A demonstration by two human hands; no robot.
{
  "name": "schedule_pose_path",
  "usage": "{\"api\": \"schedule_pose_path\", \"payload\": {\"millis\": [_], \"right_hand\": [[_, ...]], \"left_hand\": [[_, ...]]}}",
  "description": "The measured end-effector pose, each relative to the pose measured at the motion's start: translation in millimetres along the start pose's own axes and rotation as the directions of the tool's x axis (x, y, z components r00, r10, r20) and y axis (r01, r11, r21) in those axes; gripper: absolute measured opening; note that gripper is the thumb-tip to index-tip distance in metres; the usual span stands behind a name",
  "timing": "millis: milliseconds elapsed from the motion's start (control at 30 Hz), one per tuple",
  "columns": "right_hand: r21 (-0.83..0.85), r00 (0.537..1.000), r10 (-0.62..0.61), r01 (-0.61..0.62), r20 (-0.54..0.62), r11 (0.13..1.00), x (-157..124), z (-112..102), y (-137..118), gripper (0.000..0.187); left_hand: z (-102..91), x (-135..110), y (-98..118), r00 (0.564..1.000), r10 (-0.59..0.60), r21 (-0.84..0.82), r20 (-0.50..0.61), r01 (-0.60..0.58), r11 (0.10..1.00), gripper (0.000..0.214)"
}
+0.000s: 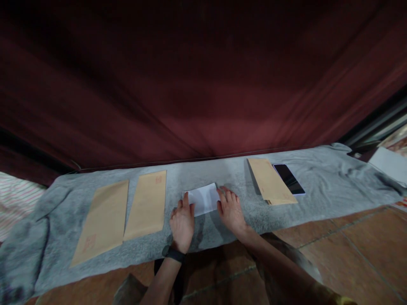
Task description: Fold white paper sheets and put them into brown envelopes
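Observation:
A folded sheet of white paper [204,200] lies on the grey cloth in front of me, between my two hands. My left hand [182,222], with a dark watch [173,254] on its wrist, grips the paper's left end, index finger on its upper corner and thumb at its lower edge. At the right end, my right hand [231,212] holds the paper with thumb and index finger; its other fingers are bent. Left of my hands lie two brown envelopes, the nearer one [148,205] and the farther one [101,222]. Both carry faint red print.
A small stack of brown envelopes [270,182] lies to the right, against a dark-screened phone [289,179]. The grey cloth [330,186] covers a long narrow surface. A dark red curtain [203,97] hangs behind it. Brown floor tiles [359,250] show in front.

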State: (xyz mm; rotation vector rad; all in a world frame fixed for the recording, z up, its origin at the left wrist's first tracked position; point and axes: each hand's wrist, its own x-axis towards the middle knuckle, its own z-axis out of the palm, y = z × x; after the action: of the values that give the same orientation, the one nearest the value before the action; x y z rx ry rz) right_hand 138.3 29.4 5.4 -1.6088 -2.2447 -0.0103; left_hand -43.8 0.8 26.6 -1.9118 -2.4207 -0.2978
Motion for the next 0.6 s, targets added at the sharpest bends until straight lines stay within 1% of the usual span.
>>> {"api": "schedule_pose_path", "payload": {"millis": [67, 100, 167, 233, 267, 333, 400, 433, 500, 600], "right_hand": [[0.004, 0.99, -0.137, 0.137, 0.028, 0.991, 0, 3, 2, 0.052], [0.007, 0.982, -0.184, 0.184, 0.045, 0.983, 0, 5, 4, 0.054], [0.021, 0.971, -0.224, 0.223, 0.079, 0.975, 0, 8, 6, 0.055], [0.037, 0.969, -0.224, 0.222, 0.099, 0.974, 0, 11, 7, 0.055], [0.043, 0.969, -0.222, 0.219, 0.103, 0.975, 0, 12, 7, 0.055], [0.054, 0.97, -0.22, 0.215, 0.1, 0.975, 0, 13, 7, 0.055], [0.071, 0.972, -0.215, 0.209, 0.093, 0.975, 0, 14, 7, 0.055], [0.084, 0.973, -0.21, 0.202, 0.092, 0.976, 0, 14, 6, 0.055], [0.114, 0.978, -0.189, 0.179, 0.092, 0.977, 0, 15, 5, 0.054], [0.158, 0.986, -0.143, 0.128, 0.083, 0.979, 3, 13, 1, 0.049]], "left_hand": [[2.0, -1, -1, 0.999, 0.028, 0.023, -0.039, -0.027, 0.999, 0.046], [2.1, -1, -1, 0.998, 0.041, 0.033, -0.052, -0.039, 0.999, 0.045], [1.2, -1, -1, 0.995, 0.061, 0.056, -0.081, -0.056, 0.997, 0.044], [0.5, -2, 0, 0.986, 0.091, 0.08, -0.143, -0.081, 0.994, 0.043], [0.9, -3, 1, 0.974, 0.13, 0.086, -0.184, -0.116, 0.99, 0.044], [4.3, -6, 6, 0.939, 0.252, 0.071, -0.235, -0.242, 0.968, 0.047], [10.6, -11, 13, 0.905, 0.364, 0.023, -0.222, -0.368, 0.93, 0.051], [14.4, -14, 16, 0.897, 0.393, -0.003, -0.203, -0.402, 0.915, 0.052], [21.7, -20, 22, 0.9, 0.402, -0.035, -0.166, -0.413, 0.91, 0.052], [28.6, -26, 25, 0.911, 0.393, -0.036, -0.126, -0.4, 0.916, 0.055]]}}
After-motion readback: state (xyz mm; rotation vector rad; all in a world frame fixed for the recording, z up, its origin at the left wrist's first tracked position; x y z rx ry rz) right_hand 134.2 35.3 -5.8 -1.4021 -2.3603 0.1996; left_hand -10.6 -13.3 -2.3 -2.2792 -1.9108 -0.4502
